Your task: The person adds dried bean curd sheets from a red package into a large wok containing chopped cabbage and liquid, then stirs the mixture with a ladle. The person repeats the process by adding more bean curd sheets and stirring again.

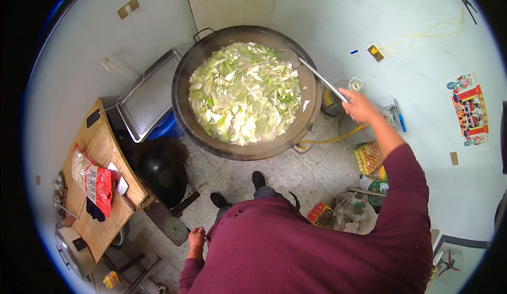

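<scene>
A large round wok with loop handles stands in front of me, full of chopped greens and pale, flat pieces of food. Light steam hangs over it. My right hand grips the metal handle of a long utensil at the wok's right. The utensil's head lies at the upper right edge of the food and is hard to make out. Low at my left side hangs my left hand, its fingers curled, with nothing visible in them; it touches neither the wok nor the wooden table.
On the wooden table at left lie a cleaver and a red plastic bag. A metal tray leans left of the wok. Egg trays and plastic bags stand on the floor at right.
</scene>
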Demonstrator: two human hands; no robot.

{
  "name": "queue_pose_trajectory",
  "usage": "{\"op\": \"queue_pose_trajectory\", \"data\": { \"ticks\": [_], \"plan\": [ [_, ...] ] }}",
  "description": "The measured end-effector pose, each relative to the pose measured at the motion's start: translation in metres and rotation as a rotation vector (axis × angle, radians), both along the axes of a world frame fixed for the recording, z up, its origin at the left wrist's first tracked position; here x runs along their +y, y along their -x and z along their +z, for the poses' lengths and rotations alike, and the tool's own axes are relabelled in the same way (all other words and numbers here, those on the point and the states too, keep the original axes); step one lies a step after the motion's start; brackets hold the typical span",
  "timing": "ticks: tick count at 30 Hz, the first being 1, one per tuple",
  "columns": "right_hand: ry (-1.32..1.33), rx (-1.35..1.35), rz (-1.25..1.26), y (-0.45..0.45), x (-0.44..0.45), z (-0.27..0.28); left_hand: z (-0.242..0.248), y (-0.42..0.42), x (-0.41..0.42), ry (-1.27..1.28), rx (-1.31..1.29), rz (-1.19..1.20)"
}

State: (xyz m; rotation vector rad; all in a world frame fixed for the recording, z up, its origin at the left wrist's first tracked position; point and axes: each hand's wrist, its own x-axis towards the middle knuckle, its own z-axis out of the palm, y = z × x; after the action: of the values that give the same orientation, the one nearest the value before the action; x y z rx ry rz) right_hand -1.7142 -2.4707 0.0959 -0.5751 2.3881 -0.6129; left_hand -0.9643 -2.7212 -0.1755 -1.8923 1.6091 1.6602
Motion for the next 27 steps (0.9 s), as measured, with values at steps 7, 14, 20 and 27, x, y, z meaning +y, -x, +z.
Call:
{"op": "queue_pose_trajectory", "data": {
  "ticks": [7,14,20,27],
  "plan": [
    [0.108,-0.201,-0.498,-0.215,0.029,-0.009,-0.053,-0.054,-0.048,-0.030,0.088,0.004],
    [0.543,-0.529,-0.974,-0.406,-0.111,-0.020,-0.110,-0.110,-0.103,-0.197,0.164,0.103],
    [0.857,-0.921,-0.968,-0.407,-0.173,-0.017,-0.147,-0.162,-0.125,-0.018,0.126,0.049],
    [0.428,-0.494,-0.466,-0.366,-0.123,0.060,-0.125,-0.179,-0.112,-0.169,0.083,0.091]
  ]
}}
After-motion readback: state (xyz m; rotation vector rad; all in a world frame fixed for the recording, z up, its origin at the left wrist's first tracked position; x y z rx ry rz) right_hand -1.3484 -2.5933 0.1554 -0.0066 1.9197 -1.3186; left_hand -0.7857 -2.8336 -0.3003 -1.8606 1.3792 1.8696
